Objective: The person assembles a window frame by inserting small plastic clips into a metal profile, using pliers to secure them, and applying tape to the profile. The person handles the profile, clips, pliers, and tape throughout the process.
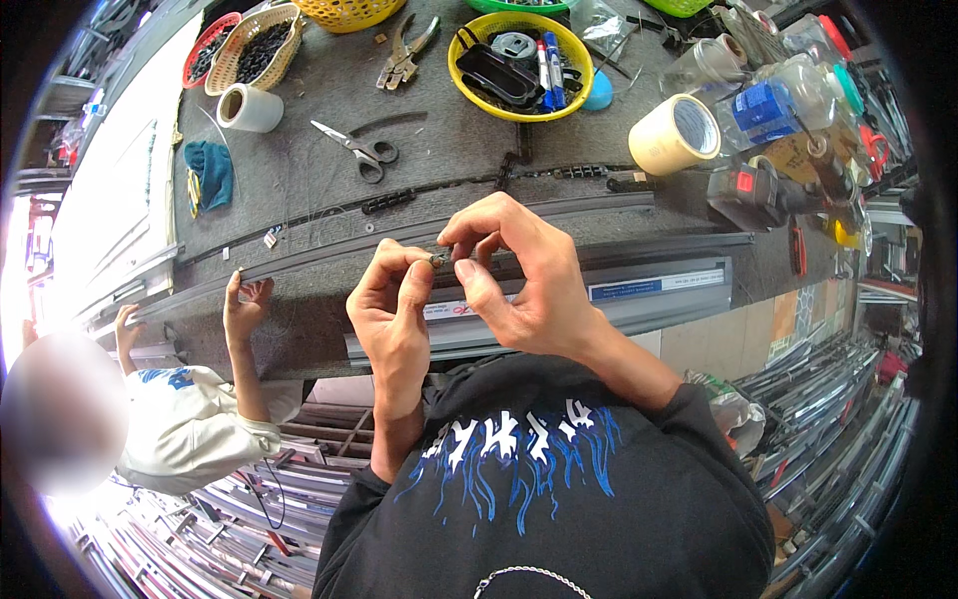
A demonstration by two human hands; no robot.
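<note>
My left hand (pixel 394 304) pinches a small metal part (pixel 439 260) between thumb and forefinger. Curled from the other side, my right hand (pixel 524 275) has its thumb and forefinger tips at the same part, which is too small and too covered to name exactly. Both hands are above the near edge of the dark workbench. Below them lie long grey metal profiles (pixel 639 311) with printed labels. Behind the fingers, a thin grey strip (pixel 579 207) runs along the bench, with short black plastic pieces (pixel 387 202) farther back.
At left, another person's hand (pixel 246 307) is by the long strip. Scissors (pixel 359 150), pliers (pixel 407 55), a yellow basket (pixel 469 100) and a white roll (pixel 249 108) lie farther back. Right are a tape roll (pixel 654 138), a plastic bottle (pixel 773 110) and a cordless drill (pixel 748 195).
</note>
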